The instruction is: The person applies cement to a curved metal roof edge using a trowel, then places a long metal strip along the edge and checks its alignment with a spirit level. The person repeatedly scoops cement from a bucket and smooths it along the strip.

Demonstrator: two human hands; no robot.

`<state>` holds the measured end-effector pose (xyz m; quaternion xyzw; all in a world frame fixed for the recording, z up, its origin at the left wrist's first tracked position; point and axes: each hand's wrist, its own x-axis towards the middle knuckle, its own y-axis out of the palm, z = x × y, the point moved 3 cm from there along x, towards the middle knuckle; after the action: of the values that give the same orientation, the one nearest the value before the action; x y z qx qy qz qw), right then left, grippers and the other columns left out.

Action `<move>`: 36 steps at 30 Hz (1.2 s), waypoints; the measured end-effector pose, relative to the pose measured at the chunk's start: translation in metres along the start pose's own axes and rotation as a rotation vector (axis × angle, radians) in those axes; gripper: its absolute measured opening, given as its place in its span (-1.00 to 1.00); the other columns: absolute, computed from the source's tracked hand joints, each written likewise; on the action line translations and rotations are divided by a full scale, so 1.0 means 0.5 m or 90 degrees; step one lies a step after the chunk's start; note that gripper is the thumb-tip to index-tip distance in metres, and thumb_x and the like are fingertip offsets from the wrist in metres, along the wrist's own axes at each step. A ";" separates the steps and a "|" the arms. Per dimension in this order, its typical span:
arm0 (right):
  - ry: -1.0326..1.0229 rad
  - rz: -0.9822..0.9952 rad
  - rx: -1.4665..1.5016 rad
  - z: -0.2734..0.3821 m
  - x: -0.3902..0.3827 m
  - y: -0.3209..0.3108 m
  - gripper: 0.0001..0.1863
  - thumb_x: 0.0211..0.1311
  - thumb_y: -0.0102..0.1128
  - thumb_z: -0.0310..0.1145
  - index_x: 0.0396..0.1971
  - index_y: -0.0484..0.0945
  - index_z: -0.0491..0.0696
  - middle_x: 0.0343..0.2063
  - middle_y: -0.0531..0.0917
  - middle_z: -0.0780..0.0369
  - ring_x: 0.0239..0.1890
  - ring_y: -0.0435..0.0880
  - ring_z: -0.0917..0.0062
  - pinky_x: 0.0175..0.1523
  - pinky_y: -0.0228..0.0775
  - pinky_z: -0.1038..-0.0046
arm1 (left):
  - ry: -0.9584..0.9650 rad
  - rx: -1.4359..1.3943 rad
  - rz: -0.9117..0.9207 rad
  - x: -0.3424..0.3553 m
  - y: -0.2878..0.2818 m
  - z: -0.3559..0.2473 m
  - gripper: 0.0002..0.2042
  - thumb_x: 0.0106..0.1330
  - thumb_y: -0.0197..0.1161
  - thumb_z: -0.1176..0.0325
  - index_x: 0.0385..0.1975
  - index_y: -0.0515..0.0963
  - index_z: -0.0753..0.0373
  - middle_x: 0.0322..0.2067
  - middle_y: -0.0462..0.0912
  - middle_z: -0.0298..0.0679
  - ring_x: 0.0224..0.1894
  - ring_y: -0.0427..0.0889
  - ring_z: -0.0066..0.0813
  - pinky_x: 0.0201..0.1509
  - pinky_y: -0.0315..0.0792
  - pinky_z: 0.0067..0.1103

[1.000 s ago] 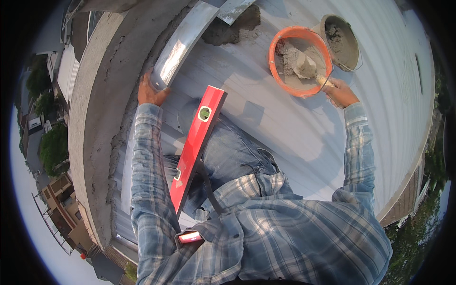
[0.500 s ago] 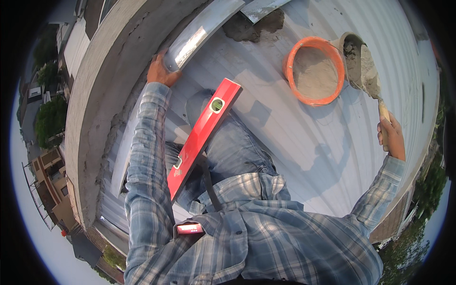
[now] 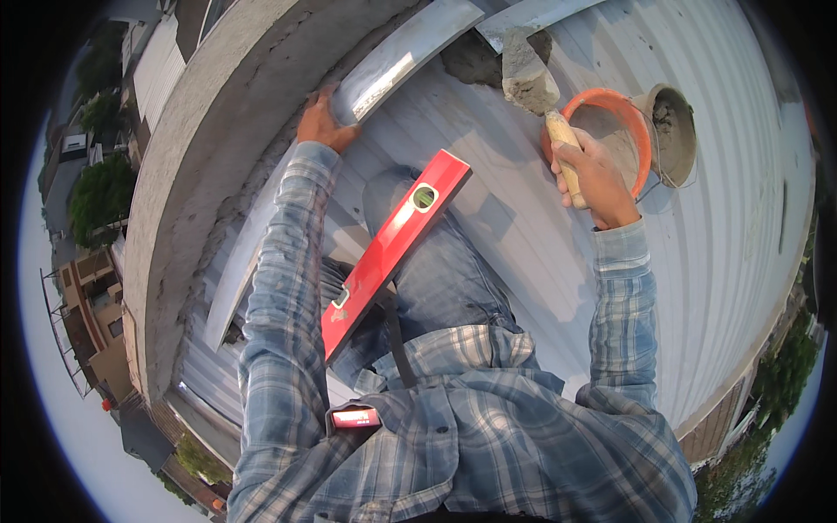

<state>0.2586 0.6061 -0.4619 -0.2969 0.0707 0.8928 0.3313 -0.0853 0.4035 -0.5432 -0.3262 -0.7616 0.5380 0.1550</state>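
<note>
My right hand (image 3: 597, 174) grips the wooden handle of a pointing trowel (image 3: 530, 83), its blade loaded with grey mortar. The blade hovers near the end of a second metal strip (image 3: 523, 19) and a patch of wet mortar (image 3: 471, 61). At the foot of the wall, my left hand (image 3: 328, 124) holds the near end of a shiny bent metal strip (image 3: 405, 57), thumb on one side and fingers toward the wall. A red spirit level (image 3: 392, 248) rests slantwise across my leg. Right of the trowel stand an orange bucket (image 3: 641, 131) of grey powder and a dark bucket (image 3: 676, 135) of mortar.
A rough concrete parapet (image 3: 187, 166) curves along the left side. Under me spreads a corrugated metal roof (image 3: 715, 288). Another light metal strip (image 3: 248, 261) lies along the wall's base beside my left arm. Trees and buildings show beyond the roof's edges.
My right hand has lifted the trowel out of the dark bucket and swung it left past the orange bucket, carrying mortar. My left hand stays on the metal strip; the view has shifted slightly.
</note>
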 end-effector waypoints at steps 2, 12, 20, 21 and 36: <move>0.003 -0.069 -0.143 -0.027 0.080 0.047 -0.50 0.23 0.11 -0.20 0.13 0.40 -0.11 -0.39 0.57 0.22 -0.43 0.63 0.50 -0.41 0.53 0.42 | 0.018 0.029 -0.027 0.004 0.008 -0.005 -0.15 -0.22 0.48 0.27 0.26 0.36 0.11 0.13 0.49 0.02 0.16 0.51 -0.06 0.31 0.36 -0.39; -0.180 -0.316 -0.612 -0.071 0.189 0.126 -0.41 0.22 0.11 -0.25 0.28 0.31 0.00 -0.01 0.54 0.01 -0.08 0.65 0.07 0.00 0.48 0.08 | 0.008 0.018 0.013 0.010 -0.001 -0.011 -0.15 -0.16 0.40 0.27 0.30 0.28 0.21 0.23 0.38 0.17 0.32 0.34 0.05 0.42 0.22 -0.35; -0.206 -0.220 -0.422 -0.114 0.244 0.111 -0.44 0.18 0.11 -0.18 0.19 0.41 -0.04 -0.04 0.59 -0.05 0.01 0.58 0.02 0.10 0.39 0.10 | -0.002 -0.023 0.037 0.008 -0.005 -0.032 -0.16 -0.17 0.39 0.28 0.29 0.29 0.16 0.20 0.41 0.14 0.27 0.39 0.07 0.38 0.28 -0.35; -0.172 -0.203 -0.377 -0.123 0.247 0.109 -0.44 0.17 0.11 -0.17 0.17 0.43 -0.05 -0.04 0.59 -0.06 0.02 0.57 0.02 0.11 0.38 0.11 | 0.001 -0.014 0.026 0.007 -0.005 -0.027 -0.16 -0.17 0.39 0.28 0.28 0.30 0.14 0.19 0.42 0.14 0.26 0.39 0.07 0.37 0.29 -0.35; -0.063 -0.157 0.029 -0.074 -0.066 0.034 -0.41 0.32 0.07 -0.24 0.29 0.24 -0.18 -0.38 0.45 0.26 -0.58 0.41 0.71 -0.60 0.33 0.63 | -0.023 0.029 0.045 -0.009 0.066 -0.024 -0.16 -0.17 0.42 0.32 0.28 0.28 0.10 0.23 0.36 0.15 0.21 0.44 0.13 0.34 0.32 -0.29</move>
<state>0.2856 0.5627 -0.4742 -0.2512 0.0374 0.8572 0.4480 -0.0638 0.4159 -0.5683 -0.3395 -0.7397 0.5665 0.1292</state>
